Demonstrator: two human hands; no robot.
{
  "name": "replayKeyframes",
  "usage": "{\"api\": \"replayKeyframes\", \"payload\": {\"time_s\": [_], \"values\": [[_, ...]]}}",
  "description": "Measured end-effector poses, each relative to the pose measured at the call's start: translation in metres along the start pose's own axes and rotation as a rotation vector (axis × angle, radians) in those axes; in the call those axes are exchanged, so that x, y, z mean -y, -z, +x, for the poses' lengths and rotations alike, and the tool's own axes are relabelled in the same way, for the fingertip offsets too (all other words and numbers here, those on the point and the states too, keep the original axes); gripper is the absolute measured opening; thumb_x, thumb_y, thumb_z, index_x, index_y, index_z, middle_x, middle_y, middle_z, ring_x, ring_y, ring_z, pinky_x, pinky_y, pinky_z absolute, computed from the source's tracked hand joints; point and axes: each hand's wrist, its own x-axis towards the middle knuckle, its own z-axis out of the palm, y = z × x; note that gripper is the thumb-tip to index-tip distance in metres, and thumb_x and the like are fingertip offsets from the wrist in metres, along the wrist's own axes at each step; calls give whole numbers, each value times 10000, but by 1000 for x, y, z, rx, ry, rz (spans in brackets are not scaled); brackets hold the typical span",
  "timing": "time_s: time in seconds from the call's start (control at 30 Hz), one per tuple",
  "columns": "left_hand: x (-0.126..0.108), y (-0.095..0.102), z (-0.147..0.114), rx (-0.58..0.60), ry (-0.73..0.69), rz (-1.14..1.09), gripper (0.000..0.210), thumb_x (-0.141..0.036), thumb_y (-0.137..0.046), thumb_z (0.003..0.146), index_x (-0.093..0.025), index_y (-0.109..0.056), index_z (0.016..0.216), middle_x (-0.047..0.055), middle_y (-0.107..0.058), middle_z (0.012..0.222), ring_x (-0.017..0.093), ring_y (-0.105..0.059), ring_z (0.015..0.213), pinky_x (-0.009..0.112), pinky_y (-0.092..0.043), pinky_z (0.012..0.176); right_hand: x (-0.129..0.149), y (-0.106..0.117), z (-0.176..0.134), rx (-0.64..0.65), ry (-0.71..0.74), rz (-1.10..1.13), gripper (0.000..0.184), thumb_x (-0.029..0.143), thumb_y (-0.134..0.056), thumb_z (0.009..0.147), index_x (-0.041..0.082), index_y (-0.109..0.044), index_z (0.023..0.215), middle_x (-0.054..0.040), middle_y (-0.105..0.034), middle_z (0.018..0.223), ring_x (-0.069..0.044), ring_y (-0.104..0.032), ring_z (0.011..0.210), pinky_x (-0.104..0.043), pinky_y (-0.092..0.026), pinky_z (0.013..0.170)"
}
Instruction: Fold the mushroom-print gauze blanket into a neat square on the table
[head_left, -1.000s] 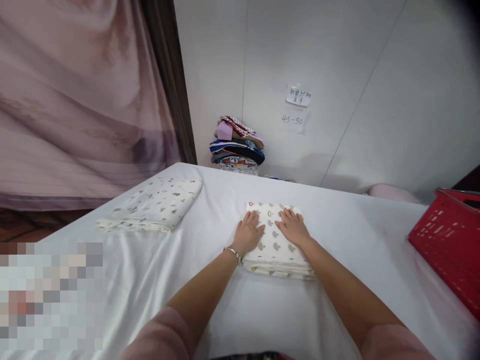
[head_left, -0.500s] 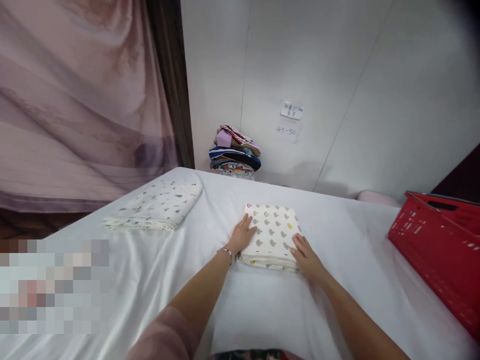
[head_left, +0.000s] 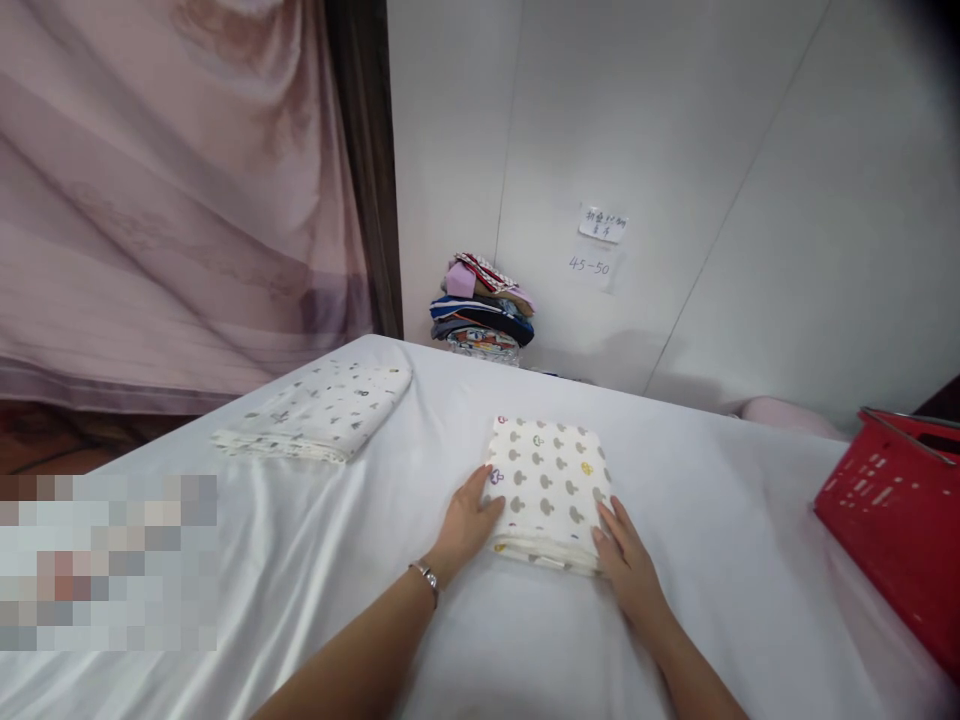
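A folded white cloth with grey mushroom-like prints and a few yellow and purple ones lies flat on the white-covered table. My left hand rests at its left edge, fingers stretched out, thumb on the near left corner. At the right edge, my right hand touches the cloth with fingers extended and spread. Neither hand is wrapped around the fabric. Off to the left lies a second folded white cloth with small grey prints.
On the right stands a red plastic basket with a metal handle. Beyond the far table edge, a stack of folded fabrics sits against the wall. Handwritten paper notes hang above. A pink curtain covers the left side.
Both hands have slid slightly back towards me along the edges of the printed cloth. The view has shifted a little, so the basket appears farther right.
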Motion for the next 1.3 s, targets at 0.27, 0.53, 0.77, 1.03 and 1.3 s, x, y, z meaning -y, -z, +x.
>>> {"api": "replayKeyframes", "payload": {"time_s": [0.27,0.53,0.77,1.03,1.3], "values": [[1,0,1,-15,-13,2,505,-282,-505,801,-208,-472,1300,44,-512,1335,226,-471,1223,369,-357,1059,0,2,-3,46,-64,89,505,488,-440,880,284,-463,1341,-18,-225,1517,-271,-246,1371,-450,-370,1051],[-5,3,1,-7,57,-132,537,-222,-517,760,-189,-479,1295,57,-533,1303,221,-512,1160,365,-377,1029,23,9,-6,66,-190,205,543,509,-469,854,302,-440,1355,28,-174,1532,-235,-180,1394,-395,-277,1108],[0,2,8,-117,238,-313,528,-170,-465,774,-199,-455,1301,78,-546,1278,209,-549,1112,348,-433,945,33,11,-8,4,-258,332,556,499,-568,784,301,-511,1301,15,-224,1519,-257,-224,1379,-389,-269,1104],[-2,-1,9,-95,54,-87,568,-317,-562,786,-135,-453,1314,122,-537,1302,256,-483,1207,394,-348,1036,21,16,-1,-36,-450,645,670,444,-688,702,276,-482,1318,-14,-397,1439,-250,-367,1312,-361,-359,1050],[-5,2,7,-97,42,-121,486,-267,-547,788,-180,-501,1264,67,-648,1119,210,-603,985,353,-443,909,37,31,1,67,-580,891,744,397,-733,692,282,-415,1355,-27,-527,1335,-245,-530,1167,-316,-508,878]]}}
